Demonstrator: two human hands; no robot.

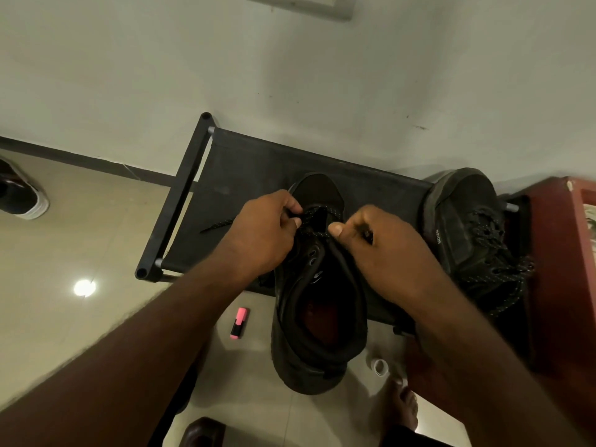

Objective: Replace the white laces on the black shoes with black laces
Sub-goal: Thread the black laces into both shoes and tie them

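Widest in view is the black fabric-topped rack (245, 162), pushed against the wall and serving as the workbench here. The centre shoe (317, 350) lies across its front rail, toe on the fabric and heel hanging out over the tiled floor. That looks deliberate, as it opens the tongue and throat up towards the person.

Over at the rack's right end sits the second shoe (461, 201), fully threaded in speckled black lace. That one looks finished and parked out of the way. No white lace shows anywhere in view.

Now the hands. The left hand (261, 230) is curled in tight, thumb and fingertips pinching the black lace (314, 210) at the shoe's left side. One loose end trails out across the fabric to the left. The right hand (383, 250) mirrors it with fingers folded and thumb pressed forward, gripping the lace on the opposite side. Both are narrow, closed holds, seemingly to keep the crossings near the toe snug and even.

Below those crossings, the eyelets (312, 256) stand empty. So the judgement is partway there, with the lower rows done and the upper rows to come.

Smallest of all, a pink highlighter (239, 322) and a roll of tape (380, 366) lie on the floor either side of the heel.
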